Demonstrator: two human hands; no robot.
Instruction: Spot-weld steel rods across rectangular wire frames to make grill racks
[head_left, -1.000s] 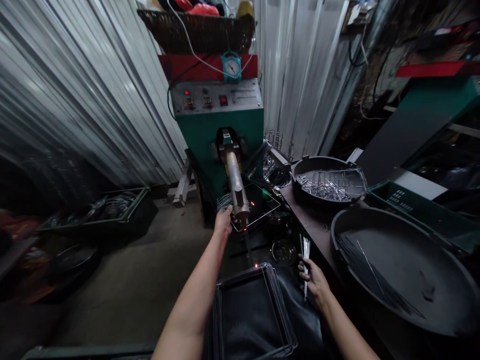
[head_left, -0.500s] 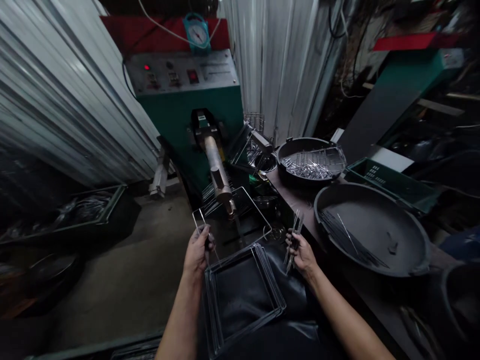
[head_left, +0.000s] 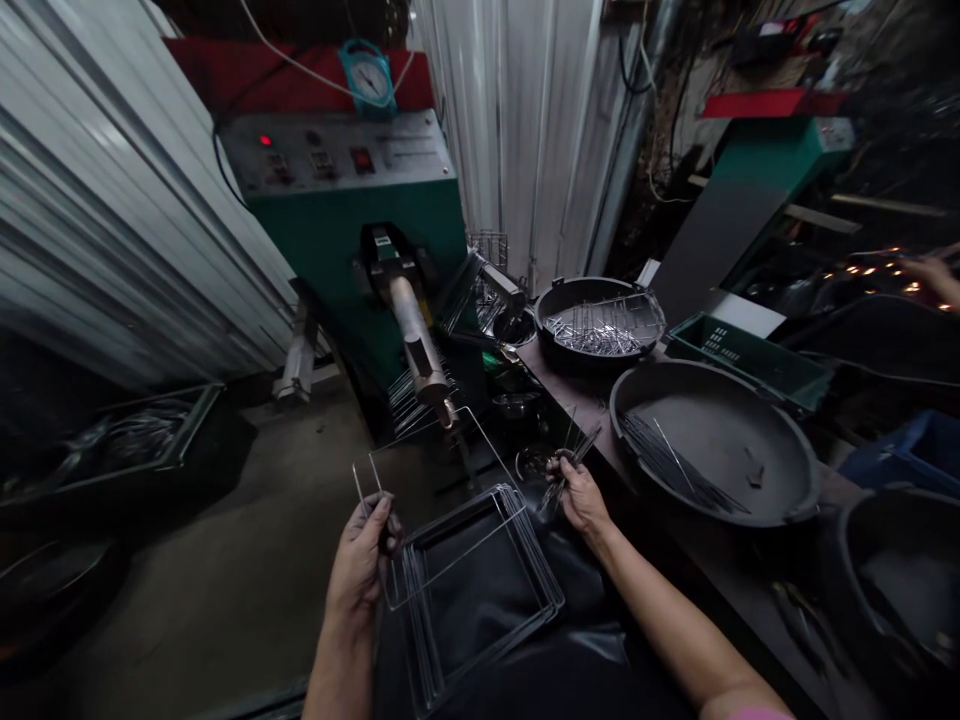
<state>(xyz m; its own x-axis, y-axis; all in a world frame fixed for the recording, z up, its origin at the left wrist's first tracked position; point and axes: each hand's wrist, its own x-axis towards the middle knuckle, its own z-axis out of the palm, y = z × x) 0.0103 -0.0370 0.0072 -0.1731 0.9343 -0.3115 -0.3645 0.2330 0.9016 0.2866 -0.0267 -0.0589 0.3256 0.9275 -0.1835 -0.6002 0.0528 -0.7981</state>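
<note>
1. My left hand [head_left: 360, 560]: bare, fingers uncovered, forearm bare down to the bottom edge of the view.
2. My right hand [head_left: 581, 497]: bare likewise, forearm uncovered along all of its visible length.
3. Sleeve [head_left: 750, 713]: pink, on my right arm; only its hem shows, at the lower edge.
4. Lap covering [head_left: 570, 665]: black, glossy, creased. Whether it is an apron or a loose sheet I cannot tell.

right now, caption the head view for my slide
Left hand grips a wire frame before the green machine; right hand holds a bundle of thin rods.
</note>
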